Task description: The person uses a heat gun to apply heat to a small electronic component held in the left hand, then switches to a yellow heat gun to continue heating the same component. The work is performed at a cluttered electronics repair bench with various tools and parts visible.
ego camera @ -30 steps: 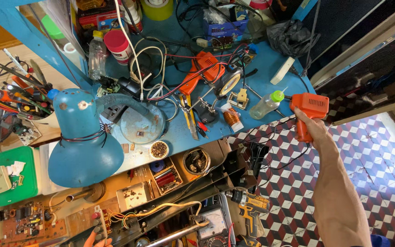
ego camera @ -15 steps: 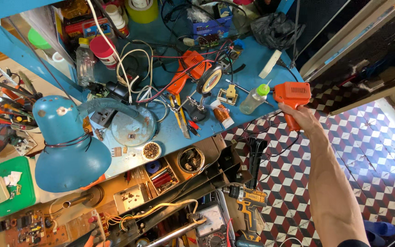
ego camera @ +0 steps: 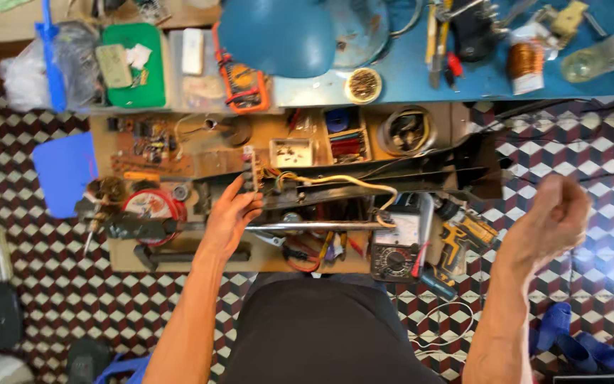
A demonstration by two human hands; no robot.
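Blue lamp (ego camera: 278, 35), green tray (ego camera: 152, 78), red-white-black checkered floor (ego camera: 30, 277).
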